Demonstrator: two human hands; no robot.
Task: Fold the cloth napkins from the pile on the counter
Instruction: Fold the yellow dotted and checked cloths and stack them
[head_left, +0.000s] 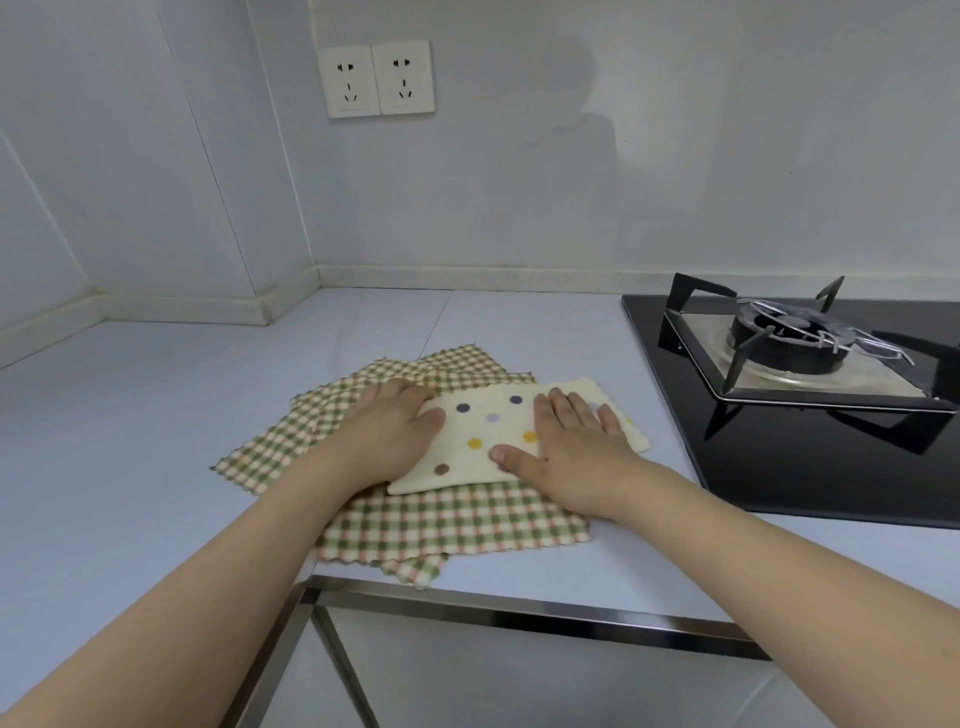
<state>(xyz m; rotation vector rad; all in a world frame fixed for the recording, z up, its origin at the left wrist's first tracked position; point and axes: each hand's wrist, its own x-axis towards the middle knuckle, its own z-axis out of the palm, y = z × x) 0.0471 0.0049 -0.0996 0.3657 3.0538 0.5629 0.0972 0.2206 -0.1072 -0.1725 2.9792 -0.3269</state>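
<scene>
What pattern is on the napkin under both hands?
Cream with coloured polka dots, clearest in the head view: dotted napkin, lying on green checked napkins.

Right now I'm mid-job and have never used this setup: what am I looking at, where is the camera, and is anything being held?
There is no machine here: these are a person's two bare arms, seen from one wide-angle camera worn on the head, looking forward and down. The left hand and the right hand both lie flat, fingers straight, pressing on a cream polka-dot napkin. It looks folded. Nothing is gripped or lifted. That napkin lies on top of a loose pile of green checked napkins, spread flat on the pale counter. To the right sits a black gas stove with nothing on its burner. On the wall behind are two power sockets.
</scene>
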